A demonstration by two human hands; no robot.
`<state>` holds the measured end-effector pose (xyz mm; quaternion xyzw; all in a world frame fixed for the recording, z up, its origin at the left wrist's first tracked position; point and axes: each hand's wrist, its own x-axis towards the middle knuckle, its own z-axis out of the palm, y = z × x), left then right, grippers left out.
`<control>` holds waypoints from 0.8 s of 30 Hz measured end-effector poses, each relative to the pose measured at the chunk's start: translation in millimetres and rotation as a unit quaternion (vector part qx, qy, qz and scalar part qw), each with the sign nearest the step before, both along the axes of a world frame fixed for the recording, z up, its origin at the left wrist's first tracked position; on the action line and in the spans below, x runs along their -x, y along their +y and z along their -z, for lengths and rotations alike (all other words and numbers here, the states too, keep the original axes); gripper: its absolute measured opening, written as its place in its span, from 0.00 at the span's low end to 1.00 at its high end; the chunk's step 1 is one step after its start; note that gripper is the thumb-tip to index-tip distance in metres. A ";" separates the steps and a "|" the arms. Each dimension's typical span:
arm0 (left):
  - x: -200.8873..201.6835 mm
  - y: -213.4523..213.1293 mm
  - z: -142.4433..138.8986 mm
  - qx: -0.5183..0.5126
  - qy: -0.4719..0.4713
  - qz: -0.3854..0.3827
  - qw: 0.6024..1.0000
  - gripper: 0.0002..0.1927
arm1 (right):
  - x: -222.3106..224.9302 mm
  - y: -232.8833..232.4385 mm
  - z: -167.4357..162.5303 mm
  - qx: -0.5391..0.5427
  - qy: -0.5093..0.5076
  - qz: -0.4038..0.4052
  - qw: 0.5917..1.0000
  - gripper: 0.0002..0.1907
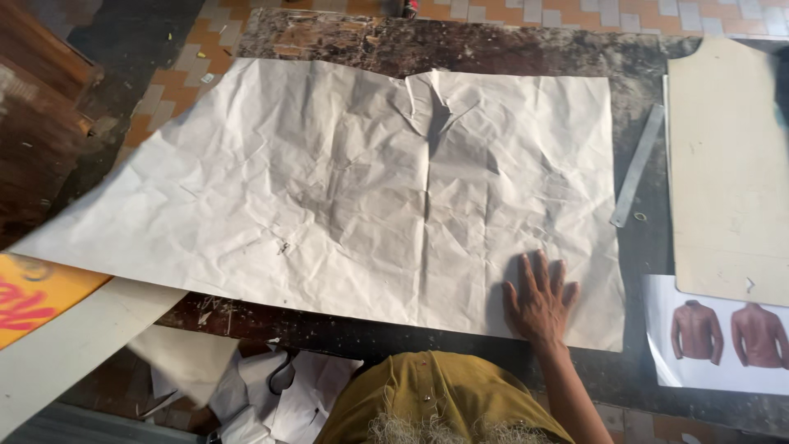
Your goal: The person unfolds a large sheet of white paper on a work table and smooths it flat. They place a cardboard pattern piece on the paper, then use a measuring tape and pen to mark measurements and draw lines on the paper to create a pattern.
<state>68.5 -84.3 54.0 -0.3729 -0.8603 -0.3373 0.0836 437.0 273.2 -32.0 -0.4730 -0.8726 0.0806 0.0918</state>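
A large creased white paper sheet (345,189) lies spread over a dark, worn table (509,49). My right hand (538,300) rests flat on the sheet's near right corner, palm down with fingers apart, holding nothing. My forearm runs in from the bottom right. My left hand is out of view. My mustard-yellow clothing (436,403) fills the bottom centre.
A metal ruler (637,164) lies just right of the sheet. Beyond it sit a beige card pattern piece (727,164) and a printed picture of two brown jackets (723,337). A yellow-orange board (33,296), a white panel (74,337) and paper scraps (271,386) are at the lower left.
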 end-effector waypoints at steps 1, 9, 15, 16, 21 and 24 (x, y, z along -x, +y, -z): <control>-7.1 4.0 -0.5 0.033 0.006 0.044 0.998 0.23 | -0.5 -0.9 -2.6 0.008 -0.006 0.004 1.000 0.38; -42.2 84.9 22.0 0.132 0.033 0.057 0.989 0.26 | -9.4 -2.7 -27.7 0.026 -0.014 0.010 1.000 0.37; -31.0 99.8 -5.2 0.105 0.005 0.031 0.994 0.28 | -23.1 2.5 -30.7 0.074 0.026 0.010 0.997 0.36; -28.4 99.5 -9.7 0.092 0.000 0.025 0.995 0.29 | -23.4 2.7 -32.0 0.079 0.035 0.005 0.996 0.35; -61.8 169.3 -16.3 -0.100 -0.044 -0.003 0.994 0.31 | -36.6 -7.2 -49.2 -0.017 0.161 0.000 0.987 0.37; -101.1 215.7 -41.6 -0.316 -0.034 0.045 0.947 0.33 | -50.9 -22.3 -79.8 0.205 0.370 -0.088 0.902 0.44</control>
